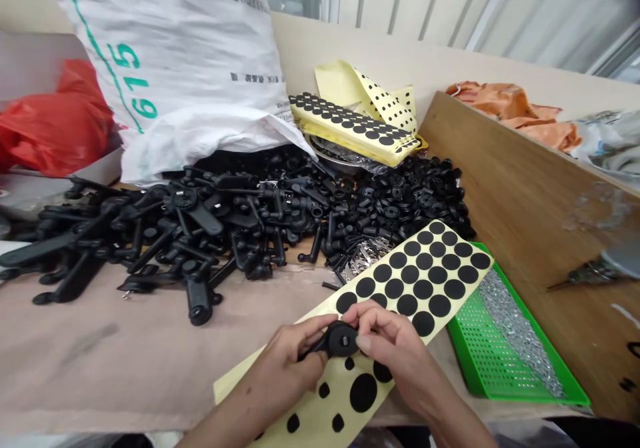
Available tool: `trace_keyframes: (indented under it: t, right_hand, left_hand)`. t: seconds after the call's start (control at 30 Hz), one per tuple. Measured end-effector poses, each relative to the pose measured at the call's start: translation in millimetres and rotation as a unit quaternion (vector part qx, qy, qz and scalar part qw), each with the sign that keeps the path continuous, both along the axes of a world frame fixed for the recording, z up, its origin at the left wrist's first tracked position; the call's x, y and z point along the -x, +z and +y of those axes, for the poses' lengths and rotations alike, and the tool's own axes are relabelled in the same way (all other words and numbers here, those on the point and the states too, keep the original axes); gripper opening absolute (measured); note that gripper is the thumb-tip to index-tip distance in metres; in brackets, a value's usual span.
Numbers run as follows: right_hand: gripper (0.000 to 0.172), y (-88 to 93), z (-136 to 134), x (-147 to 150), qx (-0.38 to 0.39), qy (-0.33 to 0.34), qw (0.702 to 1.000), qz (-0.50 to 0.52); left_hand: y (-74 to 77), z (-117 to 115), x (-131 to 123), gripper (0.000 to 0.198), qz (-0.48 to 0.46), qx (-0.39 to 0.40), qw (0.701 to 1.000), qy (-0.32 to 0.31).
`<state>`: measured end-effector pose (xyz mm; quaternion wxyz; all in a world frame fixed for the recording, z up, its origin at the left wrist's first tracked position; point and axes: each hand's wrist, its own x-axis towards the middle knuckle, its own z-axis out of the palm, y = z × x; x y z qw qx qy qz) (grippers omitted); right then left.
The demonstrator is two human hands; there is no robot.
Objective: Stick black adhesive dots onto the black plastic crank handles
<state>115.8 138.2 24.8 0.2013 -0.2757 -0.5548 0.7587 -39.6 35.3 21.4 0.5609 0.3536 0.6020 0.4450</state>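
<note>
Over a pale yellow sheet of round black stickers (423,289), my left hand (293,360) is closed on a black plastic crank handle (342,339). Its round head faces up, with a small light metal piece showing at the centre. My right hand (387,338) pinches the right edge of this head between thumb and fingers; whether a sticker is also between them is hidden. Rows of big black discs cover the upper part of the sheet. Nearer me, some spots are bare, with a few small black dots and larger discs left.
A pile of black plastic handles (200,215) and small round black parts (405,198) spreads behind. Small metal pieces (367,256) lie beside it. On the right are a green basket (480,361) of small metal bits and a wooden board (530,188). A white sack (185,48) stands behind.
</note>
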Motion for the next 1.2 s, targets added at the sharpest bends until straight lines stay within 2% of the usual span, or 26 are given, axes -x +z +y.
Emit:
trace_keyframes:
  t: [0.13,0.37,0.57,0.7,1.0,1.2]
  right_hand:
    - [0.009,0.1,1.1,1.2,0.004,0.000,1.000,-0.004]
    - [0.008,-2.0,0.3,0.2,-0.010,-0.001,1.000,-0.022]
    - [0.009,-2.4,0.6,-0.6,-0.019,0.006,0.999,-0.030]
    - [0.008,-2.8,0.8,-0.4,-0.025,0.014,0.999,-0.040]
    - [0.009,-0.1,0.7,0.4,-0.043,0.010,0.998,-0.052]
    - [0.011,-3.0,-2.5,6.8,-0.100,-0.006,0.993,-0.061]
  left_hand:
    - [-2.3,-2.1,0.3,0.052,0.014,-0.010,1.000,-0.008]
    - [2.8,-1.9,0.1,0.053,0.014,0.006,1.000,-0.020]
    - [-0.5,-3.6,1.5,0.053,0.026,-0.006,0.999,-0.033]
    - [3.4,-3.5,1.7,0.049,0.049,-0.002,0.998,-0.040]
    - [2.0,-4.0,-0.8,0.036,0.048,0.002,0.998,-0.035]
    - [-2.4,-3.1,-3.0,0.031,0.052,-0.016,0.998,-0.003]
